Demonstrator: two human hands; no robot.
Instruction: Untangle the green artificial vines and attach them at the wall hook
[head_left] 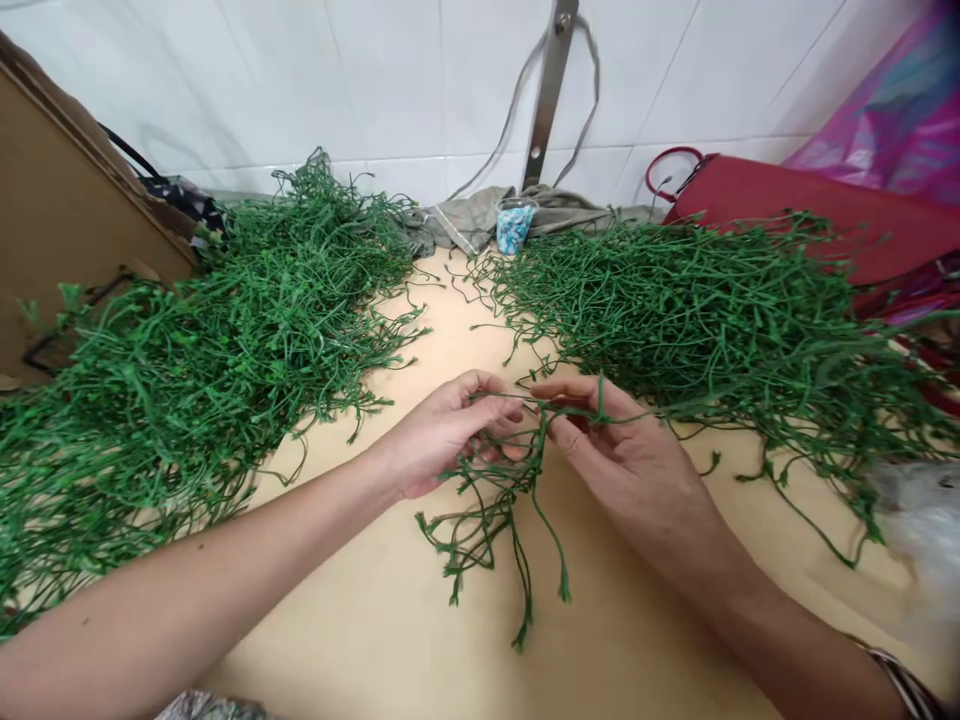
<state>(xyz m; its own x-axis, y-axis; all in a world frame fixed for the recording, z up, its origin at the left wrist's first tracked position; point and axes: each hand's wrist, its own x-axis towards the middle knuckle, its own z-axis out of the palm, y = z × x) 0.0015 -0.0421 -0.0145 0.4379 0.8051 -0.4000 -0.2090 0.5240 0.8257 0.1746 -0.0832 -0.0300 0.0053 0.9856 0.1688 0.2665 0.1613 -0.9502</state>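
Green plastic stems (517,490) hang in a loose tangle between my two hands, over the middle of the table. My left hand (461,430) is closed on some of these stems, thumb pressed toward the fingers. My right hand (619,440) pinches a stem by the tangle, with thumb and index finger near each other. One heap of green stems (255,310) covers the left side of the table, and another heap (690,300) lies on the right. Parts of the fingers are hidden behind stems.
A cardboard box (67,190) stands at the left. By the tiled wall are a cup with blue and white contents (514,228), grey cloth (469,215) and a metal bar (551,90). A red bag (810,215) lies back right, clear plastic (926,510) at right.
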